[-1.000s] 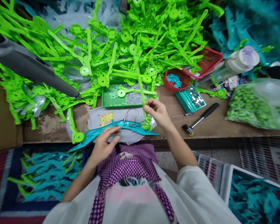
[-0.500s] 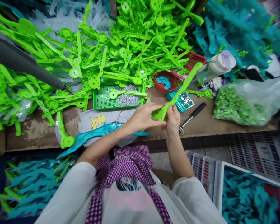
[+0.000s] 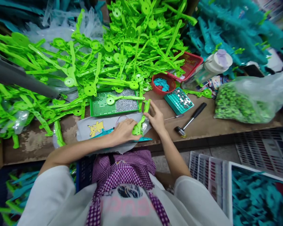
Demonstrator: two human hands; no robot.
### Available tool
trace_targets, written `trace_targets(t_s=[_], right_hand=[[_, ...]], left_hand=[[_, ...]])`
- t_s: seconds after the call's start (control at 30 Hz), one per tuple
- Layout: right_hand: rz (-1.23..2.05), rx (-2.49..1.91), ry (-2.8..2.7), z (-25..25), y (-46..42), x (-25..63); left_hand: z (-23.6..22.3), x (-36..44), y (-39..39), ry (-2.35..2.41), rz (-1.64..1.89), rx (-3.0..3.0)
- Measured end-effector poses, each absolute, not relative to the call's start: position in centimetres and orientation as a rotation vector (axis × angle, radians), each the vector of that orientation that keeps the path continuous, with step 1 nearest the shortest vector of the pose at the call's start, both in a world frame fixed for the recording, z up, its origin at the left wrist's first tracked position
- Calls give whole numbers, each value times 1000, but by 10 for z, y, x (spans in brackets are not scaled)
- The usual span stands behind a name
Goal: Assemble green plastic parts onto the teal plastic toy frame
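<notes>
At the front edge of the bench (image 3: 209, 125), above the cloth (image 3: 83, 129): green plastic piece (image 3: 141, 121), tilted, in both hands. Fingers of the left hand (image 3: 125, 131) closed on its lower, wide end; upper arm of the piece pinched between thumb and fingers of the right hand (image 3: 156, 119). On the cloth, partly hidden by the left hand and forearm: blue plastic piece (image 3: 146, 139); contact with the green piece, impossible to tell. Just behind: green tray (image 3: 101, 108) of small metal bits. To the right, apart from the hands: screwdriver (image 3: 178, 116), hammer (image 3: 191, 119), teal box (image 3: 174, 107) with metal discs.
</notes>
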State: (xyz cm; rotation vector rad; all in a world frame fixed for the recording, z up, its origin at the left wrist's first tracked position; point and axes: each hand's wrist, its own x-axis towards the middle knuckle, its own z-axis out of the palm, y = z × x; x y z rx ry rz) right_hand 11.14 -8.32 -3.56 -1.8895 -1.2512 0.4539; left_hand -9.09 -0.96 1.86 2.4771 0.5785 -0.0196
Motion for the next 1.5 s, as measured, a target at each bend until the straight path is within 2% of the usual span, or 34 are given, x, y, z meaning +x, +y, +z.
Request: trace_targets(t_s=[0.17,0.73,1.03,1.5], right_hand=[[539,-1914,-1309,-33,-80,118],[460,-2074,-1556,-33,-80,128],[355,-2204,-1661,-25,-79,114],[344,-2141,-1771,-29,-65,141]], left_hand=[[4,-89,-13,558,40,2498],[-5,-77,-12,434,-30,2560],[-17,-71,13,477,-136,2181],[-31,-73,9,524,22,1961]])
